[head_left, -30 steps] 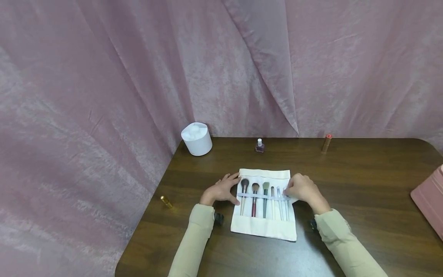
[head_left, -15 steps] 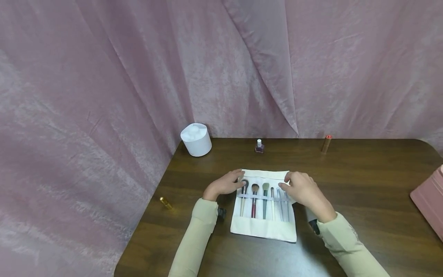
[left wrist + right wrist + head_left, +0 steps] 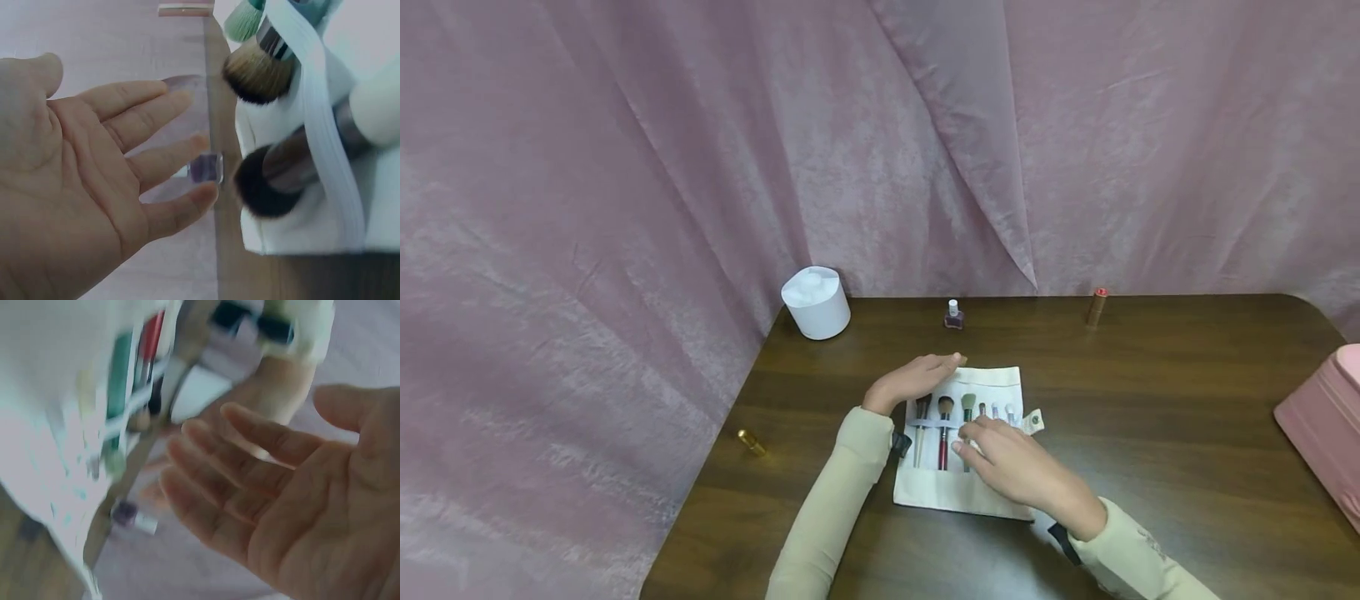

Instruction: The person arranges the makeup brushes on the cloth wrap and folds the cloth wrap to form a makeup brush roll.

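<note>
An off-white cloth brush roll [image 3: 951, 493] lies spread out on the table, holding several makeup brushes under a pale elastic band. Over its upper left corner reaches my left hand [image 3: 916, 380], fingers extended. My right hand [image 3: 1018, 468] is above its right half, hiding several brush handles; the fingers are loosely bent with nothing in them. Both wrist views show bare palms. Among the brushes are a black-bristled one [image 3: 265, 184], a tan-bristled one [image 3: 259, 72] and a green one [image 3: 967, 403]. A snap tab [image 3: 1033, 422] sticks out on the roll's right side.
Along the back of the wooden table [image 3: 1157, 400] stand a white lidded container [image 3: 817, 304], a small nail polish bottle [image 3: 953, 317] and a red-tipped lipstick [image 3: 1097, 308]. A gold tube [image 3: 751, 442] lies at left. At right is a pink case [image 3: 1318, 429]. Pink curtains hang behind.
My left hand has moved rightward and away across the roll's top corner. My right hand has left the roll's right edge, moving left and nearer over the brushes; the snap tab now shows.
</note>
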A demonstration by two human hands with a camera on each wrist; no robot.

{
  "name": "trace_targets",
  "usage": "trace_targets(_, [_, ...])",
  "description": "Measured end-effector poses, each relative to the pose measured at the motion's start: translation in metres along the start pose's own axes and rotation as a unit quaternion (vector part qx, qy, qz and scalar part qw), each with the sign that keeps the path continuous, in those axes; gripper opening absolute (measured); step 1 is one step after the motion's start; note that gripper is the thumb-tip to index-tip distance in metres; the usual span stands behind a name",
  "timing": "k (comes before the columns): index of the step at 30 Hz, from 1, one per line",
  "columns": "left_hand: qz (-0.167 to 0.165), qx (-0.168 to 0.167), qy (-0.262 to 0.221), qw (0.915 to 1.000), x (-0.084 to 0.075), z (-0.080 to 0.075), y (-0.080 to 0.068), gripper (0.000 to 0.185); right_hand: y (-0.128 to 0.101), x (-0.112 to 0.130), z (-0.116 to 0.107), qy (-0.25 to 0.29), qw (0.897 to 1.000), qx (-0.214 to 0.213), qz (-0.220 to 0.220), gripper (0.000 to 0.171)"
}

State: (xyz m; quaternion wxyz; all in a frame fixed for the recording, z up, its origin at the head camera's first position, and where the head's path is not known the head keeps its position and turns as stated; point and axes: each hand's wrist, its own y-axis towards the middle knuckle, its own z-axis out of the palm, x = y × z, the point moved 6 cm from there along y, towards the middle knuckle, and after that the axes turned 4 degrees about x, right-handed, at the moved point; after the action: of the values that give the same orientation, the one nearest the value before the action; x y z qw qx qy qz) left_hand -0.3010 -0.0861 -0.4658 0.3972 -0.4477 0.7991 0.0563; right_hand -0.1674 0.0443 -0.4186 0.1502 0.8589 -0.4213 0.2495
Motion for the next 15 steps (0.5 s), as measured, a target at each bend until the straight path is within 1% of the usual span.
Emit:
trace_targets(4, [0.007,0.009,-0.002,0.9999,-0.003,0.002,0.009,0.064,-0.009,0.017,0.016,-0.008,0.997,0.026,-0.066,0.025])
trace_targets(8, [0.009,0.023,-0.007,0.9997,-0.005,0.004,0.016,0.066,-0.013,0.028,0.03,-0.021,0.993,0.043,-0.107,0.018])
trace_targets(11, [0.004,0.035,-0.01,0.9993,-0.005,0.006,0.018,0.066,-0.015,0.033,0.041,-0.016,0.99,0.061,-0.123,0.012])
trace_targets(15, [-0.004,0.05,-0.022,0.9985,-0.003,0.008,0.02,0.068,-0.014,0.038,0.053,0.001,0.989,0.08,-0.127,0.008])
